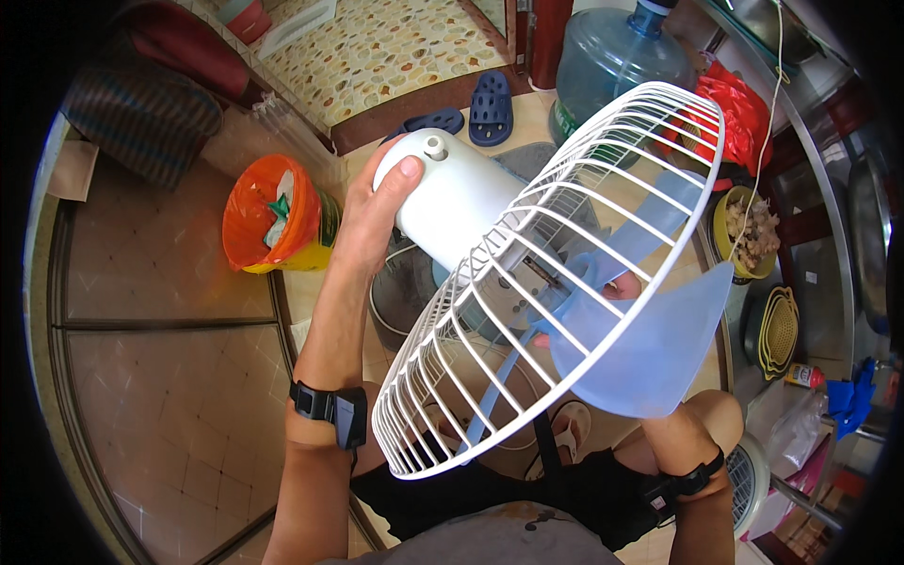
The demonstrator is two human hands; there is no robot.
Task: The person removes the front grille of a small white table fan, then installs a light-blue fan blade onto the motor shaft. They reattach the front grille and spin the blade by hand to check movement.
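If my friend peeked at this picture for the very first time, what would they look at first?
Probably the big white fan, tilted across the middle, with see-through blue blades on its right side. Next might come the bright orange bag lining a bin at the left. Then maybe the large bluish water bottle up at the top right.

Off left, can see a yellow bin (306,252) lined with an orange bag (246,221) (white and green scraps (282,207) inside). Farther off, can spot dark blue slippers (491,111) and a bluish water jug (612,49); to the right, a red bag (742,111), a yellow bowl (721,231) of pale lumps (758,235) and yellow baskets (780,330).
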